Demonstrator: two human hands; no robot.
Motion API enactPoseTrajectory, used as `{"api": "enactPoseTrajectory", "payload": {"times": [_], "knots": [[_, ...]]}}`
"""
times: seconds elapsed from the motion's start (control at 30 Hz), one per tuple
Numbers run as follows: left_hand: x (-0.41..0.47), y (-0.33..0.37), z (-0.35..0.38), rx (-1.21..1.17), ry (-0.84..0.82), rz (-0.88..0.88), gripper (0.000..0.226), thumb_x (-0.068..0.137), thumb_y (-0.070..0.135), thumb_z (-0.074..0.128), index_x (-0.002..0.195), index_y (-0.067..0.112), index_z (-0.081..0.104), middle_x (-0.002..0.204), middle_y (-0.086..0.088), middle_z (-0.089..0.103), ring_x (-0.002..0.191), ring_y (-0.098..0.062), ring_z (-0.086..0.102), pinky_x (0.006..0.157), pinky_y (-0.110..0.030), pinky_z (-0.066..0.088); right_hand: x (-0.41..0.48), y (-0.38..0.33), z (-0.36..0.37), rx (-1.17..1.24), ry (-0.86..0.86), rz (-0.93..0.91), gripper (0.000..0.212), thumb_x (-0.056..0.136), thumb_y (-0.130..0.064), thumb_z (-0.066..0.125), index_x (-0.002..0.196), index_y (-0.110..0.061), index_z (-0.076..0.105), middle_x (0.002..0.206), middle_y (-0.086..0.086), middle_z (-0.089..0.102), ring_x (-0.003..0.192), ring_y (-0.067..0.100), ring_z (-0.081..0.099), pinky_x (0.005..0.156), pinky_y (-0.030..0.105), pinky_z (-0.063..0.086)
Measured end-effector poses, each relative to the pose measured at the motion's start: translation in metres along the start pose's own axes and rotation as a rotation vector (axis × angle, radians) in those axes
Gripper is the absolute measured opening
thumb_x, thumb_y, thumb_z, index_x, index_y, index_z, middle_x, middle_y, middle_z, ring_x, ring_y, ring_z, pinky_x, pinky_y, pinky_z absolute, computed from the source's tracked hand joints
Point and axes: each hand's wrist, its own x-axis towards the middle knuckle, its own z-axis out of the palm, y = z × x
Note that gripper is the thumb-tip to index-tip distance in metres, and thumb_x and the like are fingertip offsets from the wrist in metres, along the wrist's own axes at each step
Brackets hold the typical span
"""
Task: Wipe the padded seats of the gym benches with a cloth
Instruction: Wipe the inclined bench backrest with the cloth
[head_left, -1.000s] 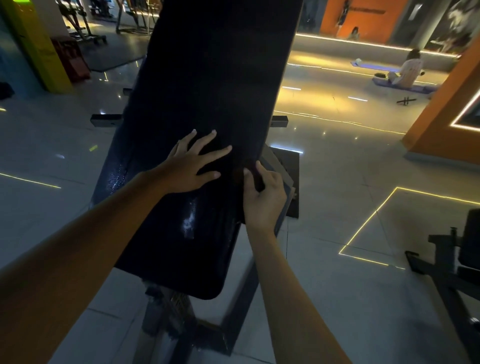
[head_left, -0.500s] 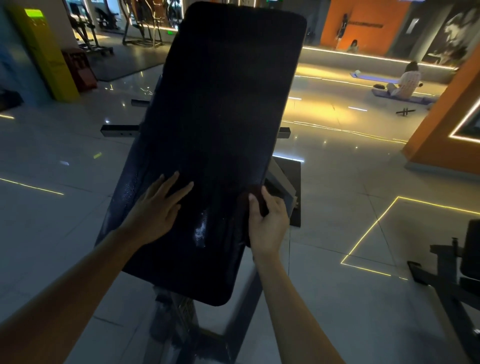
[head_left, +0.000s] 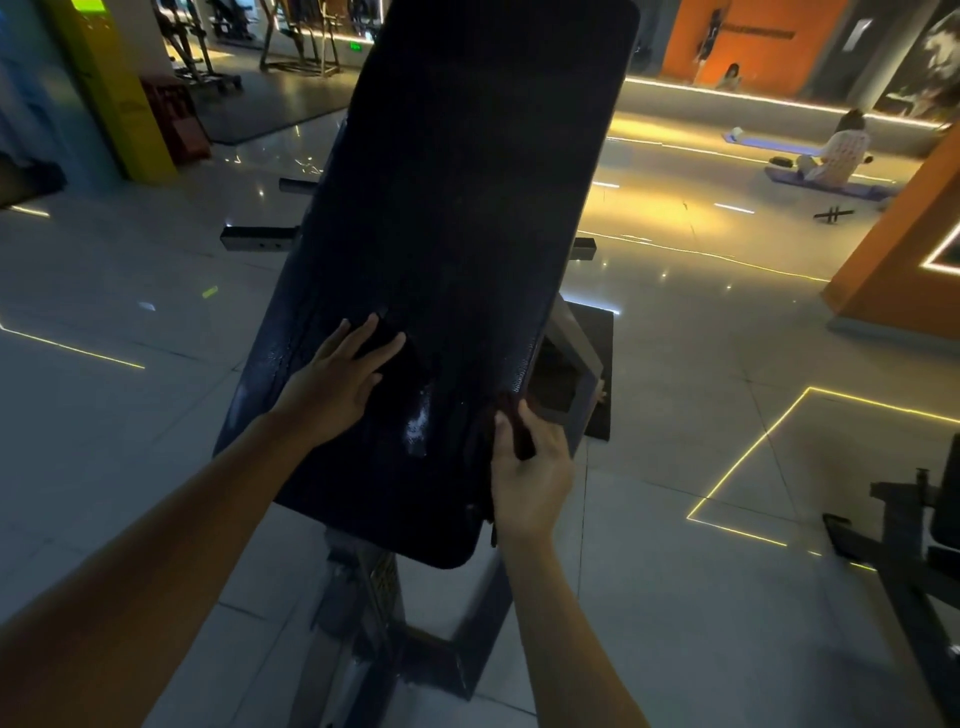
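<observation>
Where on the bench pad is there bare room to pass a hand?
The whole upper bench pad beyond both hands is bare, and the strip between left hand and right hand. Crowded: the right edge, where the right hand grips.

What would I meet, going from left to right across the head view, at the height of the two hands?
left hand → wet shine on the bench pad → right hand → yellow floor outline → black equipment frame
</observation>
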Motion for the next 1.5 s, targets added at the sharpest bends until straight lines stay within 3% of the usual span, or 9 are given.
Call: {"api": "enactPoseTrajectory", "payload": {"times": [0.07, 0.13, 0.33, 0.8, 0.97, 1.13, 1.27, 1.37, 1.5], "knots": [[-0.003, 0.001, 0.001, -0.008, -0.004, -0.01, 0.057, 0.103, 0.019, 0.043, 0.154, 0.035, 0.022, 0.165, 0.002, 0.007, 0.151, -0.028, 0.003, 0.103, -0.05, 0.042, -0.011, 0.005, -0.004, 0.004, -0.029, 0.026, 0.026, 0.09, -0.023, 0.071, 0.115, -0.016, 0.072, 0.098, -0.004, 0.063, 0.092, 0.012, 0.065, 0.09, 0.032, 0.056], [-0.003, 0.0, 0.001, -0.018, -0.004, 0.0, 0.059, 0.103, 0.018, 0.045, 0.154, 0.035, 0.021, 0.165, 0.001, 0.007, 0.151, -0.028, 0.003, 0.103, -0.049, 0.042, -0.003, 0.001, -0.005, -0.015, -0.03, 0.036, 0.027, 0.09, -0.024, 0.071, 0.115, -0.015, 0.072, 0.098, -0.003, 0.063, 0.091, 0.013, 0.065, 0.089, 0.034, 0.056], [0.0, -0.003, 0.001, -0.022, -0.023, 0.011, 0.06, 0.102, 0.018, 0.046, 0.154, 0.035, 0.02, 0.165, 0.001, 0.005, 0.151, -0.028, 0.001, 0.103, -0.05, 0.042, 0.074, -0.033, 0.001, -0.025, -0.013, 0.01, 0.031, 0.092, -0.025, 0.069, 0.121, -0.012, 0.07, 0.113, 0.0, 0.067, 0.101, 0.007, 0.06, 0.078, -0.01, 0.028], [0.001, -0.006, 0.004, -0.034, -0.046, -0.002, 0.061, 0.103, 0.019, 0.043, 0.154, 0.039, 0.014, 0.165, 0.005, -0.003, 0.151, -0.024, -0.007, 0.105, -0.045, 0.041, 0.035, -0.015, 0.003, -0.03, 0.003, -0.015, 0.024, 0.09, -0.021, 0.071, 0.113, -0.012, 0.073, 0.101, -0.001, 0.065, 0.09, 0.009, 0.063, 0.075, -0.005, 0.036], [0.003, -0.006, 0.004, -0.009, -0.048, 0.002, 0.062, 0.103, 0.021, 0.044, 0.154, 0.04, 0.015, 0.165, 0.005, -0.002, 0.151, -0.024, -0.005, 0.1, -0.047, 0.045, 0.097, -0.048, 0.011, -0.006, 0.104, -0.054, 0.026, 0.089, -0.018, 0.072, 0.113, -0.007, 0.073, 0.109, 0.005, 0.068, 0.098, 0.012, 0.061, 0.089, 0.005, 0.038], [0.005, -0.009, 0.002, 0.023, -0.069, 0.006, 0.062, 0.103, 0.023, 0.043, 0.153, 0.042, 0.012, 0.165, 0.006, -0.005, 0.151, -0.024, -0.005, 0.1, -0.047, 0.047, 0.109, -0.052, 0.014, 0.02, 0.141, -0.038, 0.027, 0.089, -0.016, 0.072, 0.112, -0.002, 0.073, 0.109, 0.008, 0.068, 0.099, 0.013, 0.061, 0.078, -0.01, 0.027], [0.005, -0.007, 0.0, 0.023, -0.074, 0.004, 0.063, 0.104, 0.022, 0.043, 0.154, 0.04, 0.011, 0.165, 0.006, -0.005, 0.151, -0.024, -0.006, 0.102, -0.045, 0.044, 0.076, -0.036, 0.009, -0.026, 0.062, -0.03, 0.025, 0.092, -0.017, 0.069, 0.114, -0.007, 0.072, 0.11, 0.002, 0.064, 0.088, -0.004, 0.05, 0.078, -0.009, 0.029], [0.006, -0.006, 0.001, 0.023, -0.07, 0.015, 0.063, 0.103, 0.02, 0.044, 0.155, 0.035, 0.013, 0.165, 0.001, -0.001, 0.151, -0.028, -0.003, 0.108, -0.047, 0.038, 0.046, -0.021, 0.005, -0.049, 0.019, 0.007, 0.026, 0.092, -0.022, 0.069, 0.115, -0.011, 0.072, 0.102, -0.002, 0.06, 0.083, 0.003, 0.057, 0.077, 0.001, 0.041], [0.007, -0.01, 0.003, 0.005, -0.058, 0.034, 0.062, 0.102, 0.018, 0.048, 0.155, 0.031, 0.018, 0.165, -0.004, 0.004, 0.15, -0.033, 0.001, 0.114, -0.051, 0.03, 0.034, -0.015, 0.007, -0.037, 0.022, 0.055, 0.029, 0.092, -0.026, 0.068, 0.119, -0.014, 0.071, 0.101, -0.004, 0.059, 0.086, 0.006, 0.058, 0.07, -0.003, 0.035]]}}
